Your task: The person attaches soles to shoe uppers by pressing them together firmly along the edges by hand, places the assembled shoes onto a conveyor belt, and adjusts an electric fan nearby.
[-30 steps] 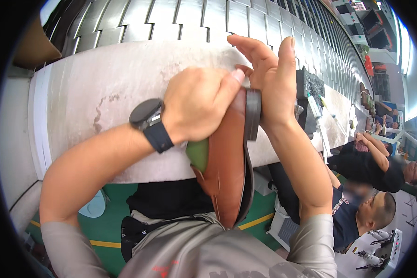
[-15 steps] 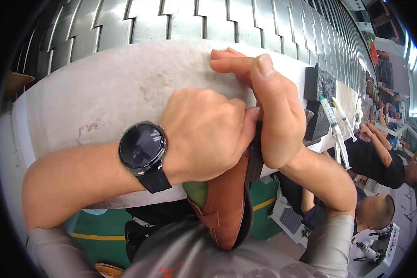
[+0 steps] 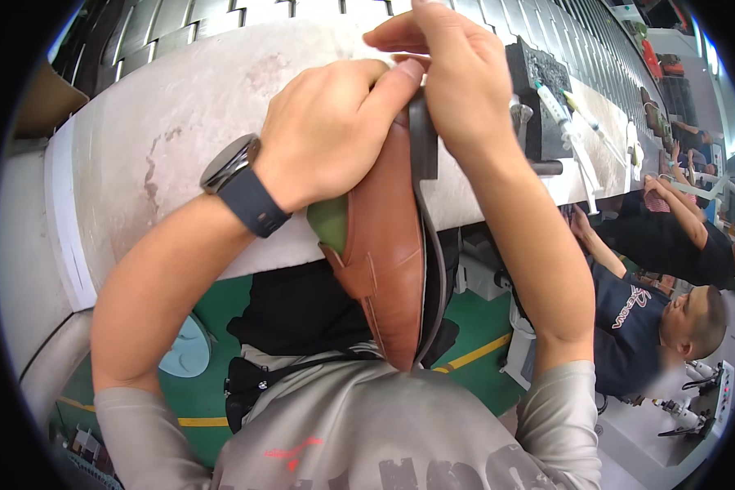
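Note:
A brown leather shoe [image 3: 390, 253] is held in front of me, its toe pointing toward my body. A green form [image 3: 329, 226] shows inside its opening. Along its right side runs a dark sole [image 3: 433, 237] with a heel block. My left hand [image 3: 322, 131], closed with the thumb on top, grips the heel end; its fingertips are hidden. My right hand [image 3: 471, 94] presses its palm against the heel from the sole side, with its fingers bent over the far end. What lies between the hands is partly covered.
A stained white worktop [image 3: 196, 122] lies under my hands, with a metal slat conveyor [image 3: 261, 15] beyond. At right are a black block [image 3: 539, 98], syringes [image 3: 576, 147] and a dark rod [image 3: 545, 167]. People [image 3: 621, 318] work on the right. A blue stool [image 3: 186, 347] stands below left.
Both hands and the shoe now appear higher in the picture, with more of the shoe's front showing. My left wrist has turned. The hold on the heel end looks much the same.

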A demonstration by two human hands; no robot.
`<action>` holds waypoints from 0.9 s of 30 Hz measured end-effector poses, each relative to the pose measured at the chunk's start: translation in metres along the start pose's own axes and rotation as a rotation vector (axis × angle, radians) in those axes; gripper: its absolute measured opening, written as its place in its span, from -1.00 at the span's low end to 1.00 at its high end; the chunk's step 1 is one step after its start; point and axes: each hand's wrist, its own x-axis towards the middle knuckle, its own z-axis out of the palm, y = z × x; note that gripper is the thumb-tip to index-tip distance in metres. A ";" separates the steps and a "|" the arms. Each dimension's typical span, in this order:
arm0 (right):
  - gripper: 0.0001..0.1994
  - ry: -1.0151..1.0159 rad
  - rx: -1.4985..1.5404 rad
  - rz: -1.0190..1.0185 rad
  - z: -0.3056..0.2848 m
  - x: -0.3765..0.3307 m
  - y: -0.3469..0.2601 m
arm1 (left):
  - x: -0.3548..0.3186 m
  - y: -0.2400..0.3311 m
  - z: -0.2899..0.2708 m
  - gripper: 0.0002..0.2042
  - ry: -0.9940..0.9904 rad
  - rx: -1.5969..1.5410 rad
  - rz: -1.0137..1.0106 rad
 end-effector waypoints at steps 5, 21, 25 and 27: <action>-0.56 -0.057 -0.173 -0.007 0.000 -0.037 -0.013 | -0.007 -0.001 0.006 -0.49 0.090 -0.004 0.019; -0.74 0.184 -0.258 -0.383 0.008 -0.048 -0.001 | -0.004 -0.007 0.008 -0.48 0.136 0.050 0.059; -0.62 0.168 -0.077 0.060 0.000 -0.063 -0.004 | -0.007 -0.006 0.003 -0.49 0.148 0.004 0.051; -0.55 0.105 -0.081 0.160 -0.011 -0.099 -0.011 | -0.010 -0.009 -0.001 -0.50 0.164 -0.022 0.040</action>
